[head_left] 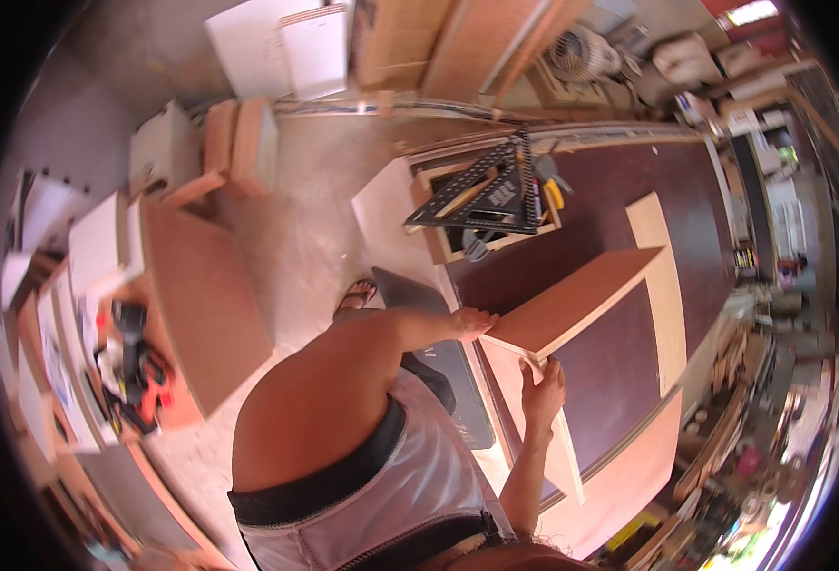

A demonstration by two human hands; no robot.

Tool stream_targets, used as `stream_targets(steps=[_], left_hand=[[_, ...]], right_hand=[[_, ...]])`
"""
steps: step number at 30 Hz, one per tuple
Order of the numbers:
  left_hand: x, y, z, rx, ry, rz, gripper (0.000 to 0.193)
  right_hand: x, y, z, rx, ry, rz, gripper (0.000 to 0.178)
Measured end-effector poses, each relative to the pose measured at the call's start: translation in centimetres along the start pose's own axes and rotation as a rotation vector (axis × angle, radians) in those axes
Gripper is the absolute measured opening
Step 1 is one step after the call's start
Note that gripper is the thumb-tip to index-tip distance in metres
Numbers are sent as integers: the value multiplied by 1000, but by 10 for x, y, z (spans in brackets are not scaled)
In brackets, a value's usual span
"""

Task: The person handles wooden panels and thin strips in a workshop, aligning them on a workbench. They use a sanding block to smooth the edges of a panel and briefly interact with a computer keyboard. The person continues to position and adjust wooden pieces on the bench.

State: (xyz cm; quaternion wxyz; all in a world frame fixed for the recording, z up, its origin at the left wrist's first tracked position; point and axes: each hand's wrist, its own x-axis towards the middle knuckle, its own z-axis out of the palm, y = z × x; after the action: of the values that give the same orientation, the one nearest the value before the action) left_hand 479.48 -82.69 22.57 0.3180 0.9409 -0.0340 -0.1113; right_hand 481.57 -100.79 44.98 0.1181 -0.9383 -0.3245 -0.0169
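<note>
My left hand [472,324] grips the near corner of a reddish-brown wooden board [581,295], which stands tilted on a dark brown workbench [629,190]. Just below it, my right hand [544,384] holds the board's near edge where it meets a pale panel [534,419] lying flat along the bench's front. A pale wooden strip [664,285] runs along the board's far end, at a right angle to it.
A wooden tray [436,233] on the bench's left end holds a black triangular square [484,195] and a yellow-handled tool [554,195]. My sandalled foot [356,295] stands on the concrete floor. Red and black power tools [134,366] lie on a side bench at left. Boards lean at the back.
</note>
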Motion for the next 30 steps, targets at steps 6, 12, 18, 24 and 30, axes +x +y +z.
stream_targets(steps=[6, 12, 18, 24, 30], left_hand=[[-48, 31, -70, -212, 210, -180, 61], [-104, 56, -88, -487, 448, -265, 64], [-174, 66, -78, -412, 503, -438, 70], [-268, 77, -38, -583, 706, -648, 76], [-334, 79, -1, -572, 764, -852, 84]], right_hand=[[-15, 33, -35, 83, -94, -32, 55], [-27, 63, -50, 138, -184, -29, 67], [-31, 91, -57, 188, -272, -52, 78], [-11, 96, -75, 288, -251, -134, 77], [4, 73, -111, 316, -126, -100, 73]])
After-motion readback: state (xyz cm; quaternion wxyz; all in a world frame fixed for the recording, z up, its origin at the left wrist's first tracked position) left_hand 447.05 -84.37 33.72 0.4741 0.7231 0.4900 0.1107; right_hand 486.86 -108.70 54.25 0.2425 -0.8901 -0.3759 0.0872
